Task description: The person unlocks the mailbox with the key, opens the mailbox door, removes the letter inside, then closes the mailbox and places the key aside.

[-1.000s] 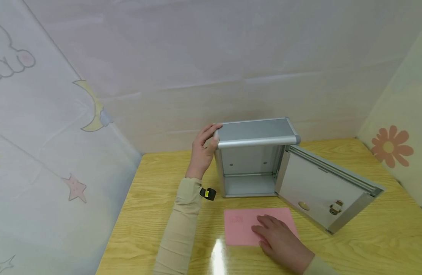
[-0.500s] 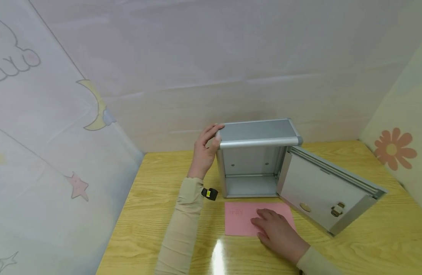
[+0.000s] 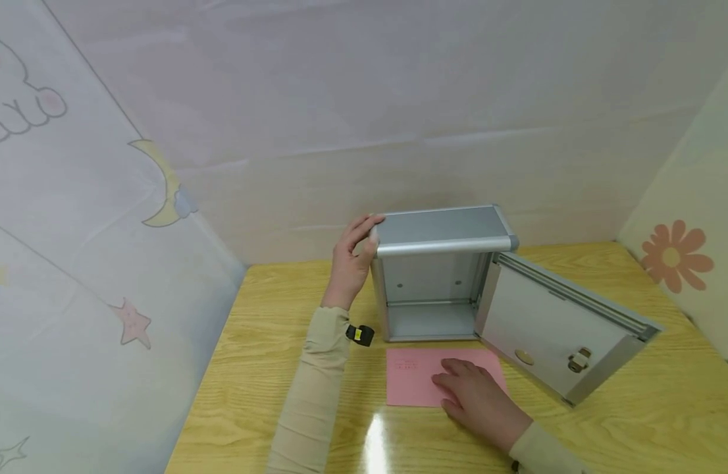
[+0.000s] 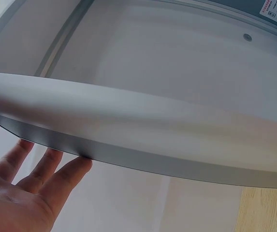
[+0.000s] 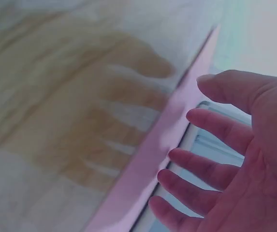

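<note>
A grey metal lock box (image 3: 441, 227) stands upright on the table, its hinged door (image 3: 553, 322) swung wide to the right. At its top left corner, my left hand (image 3: 349, 263) grips the edge, fingers over the top and thumb at the front rim. In the left wrist view, fingertips (image 4: 82, 162) meet the box's edge. A pink envelope (image 3: 414, 385) with faint red print lies flat before the opening. My right hand (image 3: 479, 401) rests on the envelope's right half with its fingers extended, and covers part of it.
Light wood-grain table (image 3: 281, 316) carries everything. A patterned wall covering (image 3: 399, 131) rises close behind the box, with more at left and right. The opened door reaches toward the front right; a lock (image 3: 579, 359) shows on its inner face.
The envelope has slid forward under my right hand, closer to the box's front edge, mostly in the first half second. My left hand keeps its grip on the corner.
</note>
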